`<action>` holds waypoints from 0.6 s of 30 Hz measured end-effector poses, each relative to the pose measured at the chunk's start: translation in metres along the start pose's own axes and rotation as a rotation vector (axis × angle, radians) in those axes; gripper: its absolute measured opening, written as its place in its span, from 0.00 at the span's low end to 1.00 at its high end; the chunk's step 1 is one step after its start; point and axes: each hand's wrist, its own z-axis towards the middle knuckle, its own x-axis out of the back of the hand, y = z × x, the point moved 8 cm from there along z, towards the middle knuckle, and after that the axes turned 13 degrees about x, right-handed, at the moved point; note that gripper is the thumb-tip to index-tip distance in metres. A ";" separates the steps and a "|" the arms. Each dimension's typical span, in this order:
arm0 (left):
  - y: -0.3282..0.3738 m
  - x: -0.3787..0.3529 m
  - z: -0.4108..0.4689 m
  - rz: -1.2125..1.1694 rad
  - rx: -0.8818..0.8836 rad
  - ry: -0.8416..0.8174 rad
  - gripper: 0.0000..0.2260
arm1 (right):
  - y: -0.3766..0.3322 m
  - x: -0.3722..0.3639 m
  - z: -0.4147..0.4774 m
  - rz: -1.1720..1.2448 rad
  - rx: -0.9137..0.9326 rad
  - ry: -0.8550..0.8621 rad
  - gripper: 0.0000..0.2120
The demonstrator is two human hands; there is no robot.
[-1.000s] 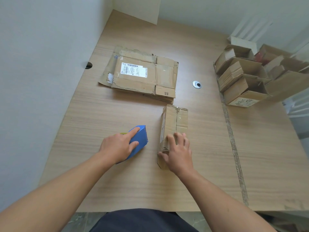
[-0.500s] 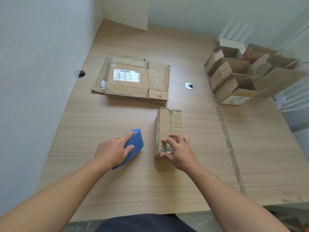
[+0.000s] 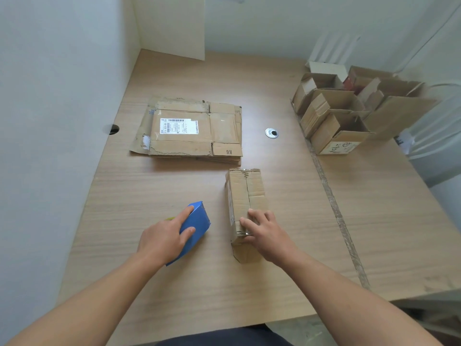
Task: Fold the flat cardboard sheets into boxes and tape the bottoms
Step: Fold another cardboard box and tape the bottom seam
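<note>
A small folded cardboard box lies on the wooden table, its closed flaps facing up with a seam down the middle. My right hand rests on the near end of that box, fingers curled over the flaps and the near edge. My left hand grips a blue tape dispenser standing on the table to the left of the box, index finger along its top. A stack of flat cardboard sheets with a white label lies farther back.
Several assembled open boxes are clustered at the back right. A metal cable grommet sits between the stack and those boxes. A wall runs along the table's left side, and a seam crosses the table on the right.
My right hand slid toward the near end of the box and its fingers curled. The left hand stayed on the tape dispenser. The view tilted up slightly.
</note>
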 end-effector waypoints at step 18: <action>0.006 0.026 0.001 0.003 -0.044 0.011 0.24 | 0.008 0.038 0.025 0.172 -0.442 -0.094 0.36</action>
